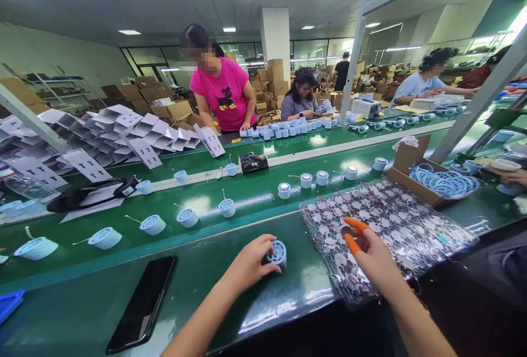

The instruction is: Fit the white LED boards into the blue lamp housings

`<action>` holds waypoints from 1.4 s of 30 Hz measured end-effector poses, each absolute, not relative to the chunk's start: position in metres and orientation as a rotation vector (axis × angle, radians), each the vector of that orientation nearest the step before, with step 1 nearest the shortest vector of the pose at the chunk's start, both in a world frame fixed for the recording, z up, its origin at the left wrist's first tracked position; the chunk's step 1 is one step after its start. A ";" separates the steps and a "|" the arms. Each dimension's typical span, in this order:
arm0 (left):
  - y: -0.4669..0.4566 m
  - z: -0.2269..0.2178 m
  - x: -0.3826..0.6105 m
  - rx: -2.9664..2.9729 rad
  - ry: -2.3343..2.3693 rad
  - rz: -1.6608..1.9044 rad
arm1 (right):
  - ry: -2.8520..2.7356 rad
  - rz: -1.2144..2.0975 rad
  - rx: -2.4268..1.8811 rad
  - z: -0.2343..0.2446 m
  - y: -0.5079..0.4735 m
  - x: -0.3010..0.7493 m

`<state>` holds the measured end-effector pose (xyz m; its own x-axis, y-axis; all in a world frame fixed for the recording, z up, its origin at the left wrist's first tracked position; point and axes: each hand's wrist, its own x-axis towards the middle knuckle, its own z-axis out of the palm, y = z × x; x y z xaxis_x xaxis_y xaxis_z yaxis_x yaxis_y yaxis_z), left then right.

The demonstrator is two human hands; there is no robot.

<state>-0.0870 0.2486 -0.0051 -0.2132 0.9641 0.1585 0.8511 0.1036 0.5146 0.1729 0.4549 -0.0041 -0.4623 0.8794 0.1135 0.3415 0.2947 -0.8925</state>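
My left hand (256,258) curls its fingers and thumb round the side of a light blue round plastic housing (277,253) on the green bench. Orange finger covers sit on the thumb and a finger of my right hand (366,244). Pinched between those tips is a small dark round disc (347,232); its exact kind cannot be made out. That hand is above a clear plastic tray (341,285) filled with white round parts and thin wires (382,208).
Beyond the bench, a green conveyor (255,219) carries several blue housings (227,207) with wires. A black phone (142,305) lies at left. An open cardboard box (415,184) of blue rings (444,180) stands right of the tray. Co-workers (224,90) work across the line.
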 end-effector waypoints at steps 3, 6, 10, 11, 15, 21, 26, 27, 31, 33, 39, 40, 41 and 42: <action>0.226 -0.018 -0.069 1.742 2.043 1.002 | -1.668 1.563 -0.895 -0.014 0.416 0.134; 0.217 -0.030 -0.061 1.728 1.914 1.175 | -1.541 1.776 -0.789 -0.032 0.379 0.098; 0.212 -0.043 -0.055 1.779 1.866 1.312 | -1.728 1.668 -0.836 -0.054 0.353 0.081; 0.211 -0.046 -0.052 1.762 1.938 1.344 | -1.784 1.608 -0.869 -0.057 0.350 0.081; 0.207 -0.058 -0.041 1.447 2.249 1.452 | -1.888 1.439 -0.949 -0.063 0.345 0.086; 0.205 -0.061 -0.031 1.524 2.519 1.201 | -1.790 1.523 -0.912 -0.067 0.346 0.090; 0.198 -0.030 -0.034 1.775 2.620 1.006 | -1.794 1.432 -0.872 -0.049 0.355 0.103; 0.197 -0.023 -0.034 1.795 2.580 1.068 | -1.817 1.436 -0.828 -0.042 0.355 0.106; 0.204 -0.006 -0.036 1.858 2.229 1.300 | -1.906 1.592 -0.654 -0.014 0.345 0.114; 0.208 -0.005 -0.035 1.857 2.139 1.379 | -1.948 1.648 -0.616 -0.007 0.340 0.116; 0.207 -0.009 -0.036 1.605 2.219 1.370 | -2.184 1.308 -0.505 -0.010 0.344 0.123; 0.206 -0.010 -0.036 1.552 2.214 1.368 | -2.233 1.231 -0.470 -0.012 0.346 0.124; 0.205 -0.012 -0.037 1.495 2.213 1.371 | -2.274 1.159 -0.437 -0.015 0.348 0.124; 0.204 -0.013 -0.037 1.443 2.216 1.371 | -2.306 1.090 -0.402 -0.017 0.351 0.125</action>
